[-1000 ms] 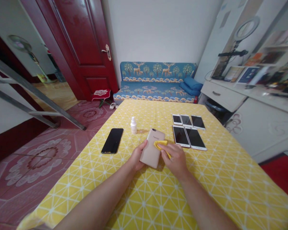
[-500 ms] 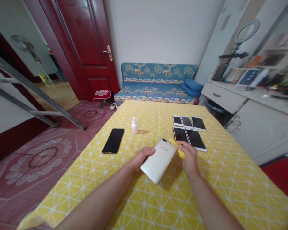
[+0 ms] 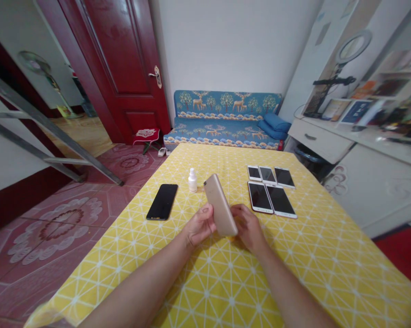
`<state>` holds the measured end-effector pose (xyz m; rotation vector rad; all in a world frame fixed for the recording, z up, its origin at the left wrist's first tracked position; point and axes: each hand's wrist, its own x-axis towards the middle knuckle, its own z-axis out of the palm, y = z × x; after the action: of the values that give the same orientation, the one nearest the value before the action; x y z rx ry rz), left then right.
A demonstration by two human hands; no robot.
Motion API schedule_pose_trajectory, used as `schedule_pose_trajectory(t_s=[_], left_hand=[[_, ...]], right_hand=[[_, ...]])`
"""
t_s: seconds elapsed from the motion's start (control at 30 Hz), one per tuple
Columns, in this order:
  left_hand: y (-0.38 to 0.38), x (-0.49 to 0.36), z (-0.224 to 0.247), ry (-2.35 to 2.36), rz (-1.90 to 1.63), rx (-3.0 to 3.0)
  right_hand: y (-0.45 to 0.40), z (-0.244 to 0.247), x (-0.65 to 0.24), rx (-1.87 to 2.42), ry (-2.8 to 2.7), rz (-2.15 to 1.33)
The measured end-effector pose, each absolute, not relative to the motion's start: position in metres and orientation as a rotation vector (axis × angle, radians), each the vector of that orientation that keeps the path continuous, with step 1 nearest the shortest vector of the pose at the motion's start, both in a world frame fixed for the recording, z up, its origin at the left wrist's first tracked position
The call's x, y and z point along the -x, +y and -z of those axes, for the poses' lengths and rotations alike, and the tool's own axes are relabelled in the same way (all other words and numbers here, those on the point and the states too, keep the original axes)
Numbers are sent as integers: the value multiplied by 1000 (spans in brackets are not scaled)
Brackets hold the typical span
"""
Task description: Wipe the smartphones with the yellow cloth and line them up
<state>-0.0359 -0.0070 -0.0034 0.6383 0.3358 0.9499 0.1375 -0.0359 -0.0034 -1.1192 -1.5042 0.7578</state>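
Note:
My left hand [image 3: 200, 225] grips the lower part of a gold smartphone [image 3: 220, 205], which stands tilted on its long edge above the table. My right hand [image 3: 248, 228] is curled against the phone's other side, near its bottom end. A yellow cloth is hardly visible, perhaps hidden behind the phone and my right hand. To the left lie a black smartphone [image 3: 162, 202] and a small white dropper bottle [image 3: 192, 181]. Several smartphones [image 3: 270, 191] lie screen up in two rows to the right of my right hand.
The table has a yellow patterned tablecloth [image 3: 294, 273]. Beyond it stands a blue deer-patterned sofa [image 3: 226, 123]. A dark red door [image 3: 120, 68] is to the left, with a metal ladder [image 3: 38, 118] beside it. A white cabinet [image 3: 318, 139] is on the right.
The gold phone has turned from lying nearly flat to standing on its long edge. My right hand has moved left to it, and the yellow cloth no longer shows.

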Motion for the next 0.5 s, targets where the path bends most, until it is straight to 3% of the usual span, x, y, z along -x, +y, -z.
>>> schedule_pose_trajectory(t_s=[0.13,0.27,0.5], left_hand=[[-1,39,1,311,-1115,-567],[-4,38,-1,293,-1018,-677],[-10,35,-3,206,-893,-856]], right_hand=[[-39,-3,-139,1241,-1367,-920],[-45,-5,-137,1117,-1270,-1432],[-45,-6,-141,959,-1025,-1794]])
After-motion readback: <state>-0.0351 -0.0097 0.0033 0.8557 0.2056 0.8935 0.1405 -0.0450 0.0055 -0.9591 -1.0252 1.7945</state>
